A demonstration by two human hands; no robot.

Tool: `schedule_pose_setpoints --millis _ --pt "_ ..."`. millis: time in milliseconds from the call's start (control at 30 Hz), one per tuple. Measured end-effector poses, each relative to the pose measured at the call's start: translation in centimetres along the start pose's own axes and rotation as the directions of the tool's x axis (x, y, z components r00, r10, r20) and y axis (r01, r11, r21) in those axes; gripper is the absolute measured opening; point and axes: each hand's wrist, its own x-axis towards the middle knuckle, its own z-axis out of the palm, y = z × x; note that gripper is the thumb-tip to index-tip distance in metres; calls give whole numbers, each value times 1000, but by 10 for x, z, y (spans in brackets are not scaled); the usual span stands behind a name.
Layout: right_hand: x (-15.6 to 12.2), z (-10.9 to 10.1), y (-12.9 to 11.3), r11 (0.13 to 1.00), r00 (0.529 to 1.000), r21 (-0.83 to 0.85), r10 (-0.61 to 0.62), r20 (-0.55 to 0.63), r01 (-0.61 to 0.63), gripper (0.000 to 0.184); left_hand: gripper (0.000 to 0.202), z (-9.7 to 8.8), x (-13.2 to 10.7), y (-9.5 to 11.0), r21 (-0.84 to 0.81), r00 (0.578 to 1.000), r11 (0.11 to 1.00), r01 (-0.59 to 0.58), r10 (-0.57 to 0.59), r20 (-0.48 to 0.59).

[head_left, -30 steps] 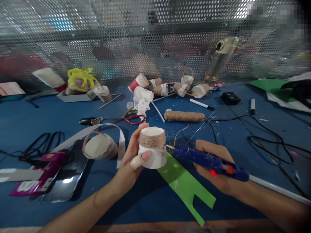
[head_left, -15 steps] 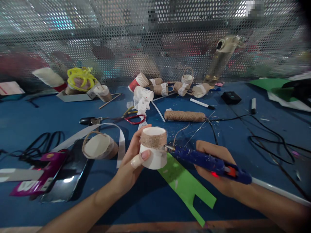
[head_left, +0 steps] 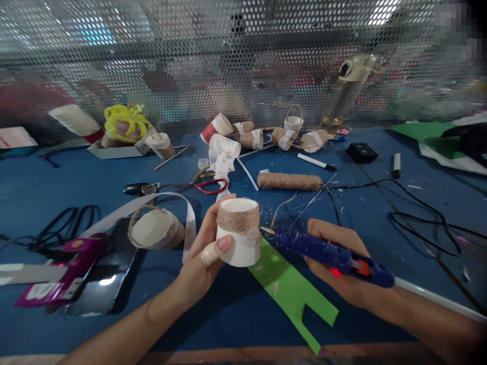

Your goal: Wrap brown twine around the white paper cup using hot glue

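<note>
My left hand (head_left: 203,253) is closed round a white paper cup (head_left: 239,233), held upright above the blue table, with brown twine wound round its upper part. My right hand (head_left: 335,263) grips a blue hot glue gun (head_left: 331,256), thumb along its top. The metal nozzle touches the cup's right side just below the twine band. A loose end of twine runs from the cup toward a twine spool (head_left: 289,181) lying behind it.
A green foam strip (head_left: 292,294) lies under my hands. At left are a finished twine-handled cup (head_left: 155,229), a phone (head_left: 102,276), a white strip and scissors (head_left: 178,187). Several cups (head_left: 262,136), a bottle (head_left: 344,94), markers and black cables lie before the perforated metal screen.
The cup and glue gun have shifted only slightly; the nozzle stays against the cup's right side.
</note>
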Motion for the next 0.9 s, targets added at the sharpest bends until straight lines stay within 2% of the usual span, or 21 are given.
schedule_pose_setpoints --millis 367,567,900 --pt "1 -1 -2 998 998 -21 -58 2 58 29 64 0 0 -1 14 1000 1000 -12 12 5" --pt "1 0 -1 1000 1000 -30 -8 -3 8 31 64 -1 0 0 23 1000 999 -25 25 -2" --pt "-1 1 -6 997 999 -57 -49 22 50 32 57 -7 2 -11 130 993 984 -118 118 11"
